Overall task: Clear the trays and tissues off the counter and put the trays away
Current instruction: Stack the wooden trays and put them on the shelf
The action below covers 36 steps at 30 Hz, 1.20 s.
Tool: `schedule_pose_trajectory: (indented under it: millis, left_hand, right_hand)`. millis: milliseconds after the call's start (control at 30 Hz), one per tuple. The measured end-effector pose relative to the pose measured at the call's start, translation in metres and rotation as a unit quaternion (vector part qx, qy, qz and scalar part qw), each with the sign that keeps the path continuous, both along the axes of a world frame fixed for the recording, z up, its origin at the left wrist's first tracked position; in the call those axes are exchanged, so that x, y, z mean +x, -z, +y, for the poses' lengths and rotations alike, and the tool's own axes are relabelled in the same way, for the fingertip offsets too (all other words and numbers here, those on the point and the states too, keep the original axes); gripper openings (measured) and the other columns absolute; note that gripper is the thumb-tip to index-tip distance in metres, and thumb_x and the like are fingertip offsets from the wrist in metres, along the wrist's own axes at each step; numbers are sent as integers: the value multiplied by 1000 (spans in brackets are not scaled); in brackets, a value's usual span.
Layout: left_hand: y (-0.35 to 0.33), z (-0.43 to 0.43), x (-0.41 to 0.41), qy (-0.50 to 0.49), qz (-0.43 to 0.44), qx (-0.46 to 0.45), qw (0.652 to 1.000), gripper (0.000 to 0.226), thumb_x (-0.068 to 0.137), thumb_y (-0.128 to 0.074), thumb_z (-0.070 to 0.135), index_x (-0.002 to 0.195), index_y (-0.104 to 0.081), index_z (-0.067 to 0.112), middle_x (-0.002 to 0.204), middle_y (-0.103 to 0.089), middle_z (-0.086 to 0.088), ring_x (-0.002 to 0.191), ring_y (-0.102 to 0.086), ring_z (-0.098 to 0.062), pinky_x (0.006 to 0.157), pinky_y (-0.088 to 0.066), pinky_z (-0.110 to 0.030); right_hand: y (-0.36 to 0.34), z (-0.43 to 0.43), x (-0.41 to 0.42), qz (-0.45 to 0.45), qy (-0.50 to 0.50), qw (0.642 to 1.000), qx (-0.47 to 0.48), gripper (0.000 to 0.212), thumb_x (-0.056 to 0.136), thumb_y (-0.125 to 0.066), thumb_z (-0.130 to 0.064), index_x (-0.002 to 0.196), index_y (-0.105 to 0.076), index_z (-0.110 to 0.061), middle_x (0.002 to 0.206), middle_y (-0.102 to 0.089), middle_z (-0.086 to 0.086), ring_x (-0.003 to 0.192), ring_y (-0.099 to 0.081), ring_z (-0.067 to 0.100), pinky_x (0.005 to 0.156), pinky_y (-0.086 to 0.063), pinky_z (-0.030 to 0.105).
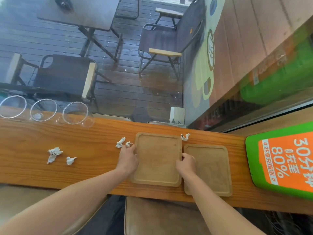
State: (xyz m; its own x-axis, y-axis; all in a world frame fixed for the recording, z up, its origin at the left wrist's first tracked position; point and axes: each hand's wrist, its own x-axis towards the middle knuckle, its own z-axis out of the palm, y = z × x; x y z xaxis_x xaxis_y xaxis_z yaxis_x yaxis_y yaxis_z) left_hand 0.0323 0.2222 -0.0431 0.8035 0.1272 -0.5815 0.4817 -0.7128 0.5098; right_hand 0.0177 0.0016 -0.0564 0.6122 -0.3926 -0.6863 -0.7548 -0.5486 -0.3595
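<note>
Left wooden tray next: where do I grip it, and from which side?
Take the left wooden tray by its two side rims, one hand per side. It lies flat with a low raised lip all round. The left hand already sits at its left rim, the right hand at the seam beside the right wooden tray.

Wooden counter (84, 167) along a window. Two wooden trays side by side: left tray (157, 158), right tray (210, 168) slightly nearer. Left hand (127, 158) grips left tray's left edge; right hand (186, 164) at its right edge. Crumpled tissues: far-right (185, 137), beside left hand (120, 142), two further left (53, 154). Three glass bowls (44, 109) far left.
</note>
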Motion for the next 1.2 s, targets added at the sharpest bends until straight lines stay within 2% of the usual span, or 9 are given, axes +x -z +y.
schedule_pose_trajectory:
  millis: [267,533,600,700,800,867,967,1100,1200]
  left_hand:
    - [0,10,1,-27,23,-33,999,53,94,-56,4,145,-47,17,137,-56,-9,124,-51,-28,104,-44,-40]
    - [0,14,5,-60,42,-40,997,46,94,-58,7,139,-54,16,127,-66,-7,113,-61,-25,91,-52,-35]
    - [2,15,6,-53,56,-34,996,46,94,-57,8,139,-54,14,129,-65,-7,115,-60,-26,91,-51,-34]
    - [0,10,6,-48,70,-12,996,43,94,-57,11,136,-55,10,124,-64,-8,106,-60,-26,84,-51,-33]
    - [-8,-4,4,-90,19,22,996,33,92,-60,13,124,-54,8,121,-53,-11,103,-53,-25,84,-49,-36]
    - [-19,-22,-1,-114,-28,17,993,14,92,-57,13,105,-53,13,114,-50,-8,96,-51,-23,77,-46,-34]
    - [-34,-65,-13,-59,-43,-33,997,5,94,-56,15,92,-53,18,93,-55,-1,82,-54,-17,58,-37,-21]
    - [-43,-130,-33,-9,53,-131,990,9,97,-54,22,103,-61,19,96,-66,0,87,-65,-18,76,-58,-33]
    - [-38,-161,-45,25,112,-129,985,15,95,-51,25,105,-61,20,98,-68,1,87,-67,-18,74,-56,-31]
  right_hand:
    - [-3,2,-2,6,-16,1000,11,16,95,-59,-17,105,-70,-11,119,-64,9,106,-62,25,94,-54,43]
    - [-7,4,-1,-5,40,999,23,10,92,-59,-14,88,-68,-14,95,-71,5,85,-64,21,80,-60,42]
    - [-8,4,-2,-6,46,998,30,10,93,-60,-15,97,-69,-17,107,-71,6,95,-64,21,87,-58,42]
    - [-9,6,-3,3,59,997,54,41,95,-59,-16,136,-56,-17,134,-60,7,124,-55,27,103,-50,45]
    - [-18,5,-8,-46,56,997,23,15,93,-60,-16,106,-64,-23,113,-65,2,105,-61,21,83,-56,34]
    - [-30,-6,-14,-117,57,990,-46,15,92,-60,-16,88,-54,-30,96,-59,-6,93,-59,15,64,-43,19]
    - [-43,-40,-25,-163,66,981,-86,15,94,-56,-16,105,-64,-21,99,-60,-4,93,-55,12,70,-41,21]
    - [-43,-100,-37,-145,86,980,-109,24,95,-53,-16,116,-64,-14,113,-65,6,95,-51,16,78,-43,28]
    - [-34,-135,-51,-101,96,983,-120,40,94,-56,-19,133,-54,-12,131,-55,11,119,-50,28,92,-45,38]
